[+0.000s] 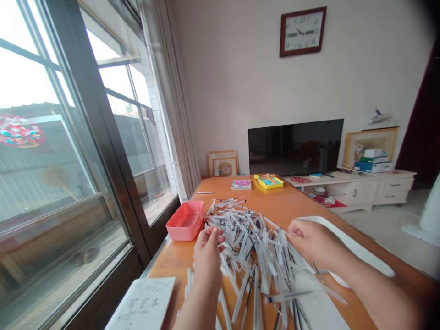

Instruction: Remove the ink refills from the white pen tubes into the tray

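Observation:
A heap of several clear plastic pen barrels and thin black refills covers the middle of an orange wooden table. My left hand rests on the left side of the heap with its fingers curled down into the pens. My right hand sits at the right side of the heap, fingers closed in a loose fist; what they hold is hidden. A pink plastic tray stands just left of the heap, near my left hand.
A white exercise book lies at the table's near left corner. A small book and a yellow box lie at the far end. A white sheet is under my right forearm. A glass door runs along the left; a TV and cabinet stand behind.

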A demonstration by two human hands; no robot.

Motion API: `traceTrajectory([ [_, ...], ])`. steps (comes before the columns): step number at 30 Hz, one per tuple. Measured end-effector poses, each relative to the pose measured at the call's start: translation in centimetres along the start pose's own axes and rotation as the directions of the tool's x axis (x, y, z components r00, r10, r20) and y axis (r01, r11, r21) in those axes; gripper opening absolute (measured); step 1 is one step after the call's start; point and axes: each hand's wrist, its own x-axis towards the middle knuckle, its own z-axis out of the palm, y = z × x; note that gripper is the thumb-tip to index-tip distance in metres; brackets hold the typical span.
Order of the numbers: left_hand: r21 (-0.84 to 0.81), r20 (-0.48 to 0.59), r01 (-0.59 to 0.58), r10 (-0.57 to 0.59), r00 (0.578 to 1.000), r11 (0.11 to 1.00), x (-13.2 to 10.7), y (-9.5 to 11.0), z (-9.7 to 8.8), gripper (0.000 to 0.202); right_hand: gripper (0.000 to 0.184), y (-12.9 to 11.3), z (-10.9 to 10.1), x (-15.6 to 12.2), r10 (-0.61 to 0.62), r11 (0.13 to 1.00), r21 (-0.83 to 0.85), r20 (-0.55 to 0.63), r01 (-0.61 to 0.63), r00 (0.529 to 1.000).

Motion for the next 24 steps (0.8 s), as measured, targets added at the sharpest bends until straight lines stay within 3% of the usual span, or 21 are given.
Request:
traceTrajectory([
  [4, 0.006, -0.006, -0.004, 0.004, 1.0, 1.0, 0.1, 0.0, -0.2, 0.044, 0.014, -4.5, 2.3, -0.4, -0.209, 0.973, -0.071, 0.156, 0.222, 0.965],
  [9, -0.015, -0.03, 0.0, -0.001, 1.0, 1.0, 0.3, 0.0, -0.3, 0.045, 0.026, -7.2, 6.0, 0.3, -0.357, 0.896, -0.187, 0.237, 0.403, 0.904],
  [15, -0.017, -0.016, -0.007, 0.007, 1.0, 1.0, 0.5, 0.0, -0.5, 0.042, 0.028, -7.9, 8.3, 1.6, -0.435, 0.827, -0.233, 0.309, 0.511, 0.845],
  [24, 0.012, -0.046, -0.003, 0.004, 0.999, 1.0, 0.6, -0.2, -0.3, 0.046, 0.028, -7.5, 8.8, 1.8, -0.487, 0.792, -0.234, 0.316, 0.564, 0.814],
])
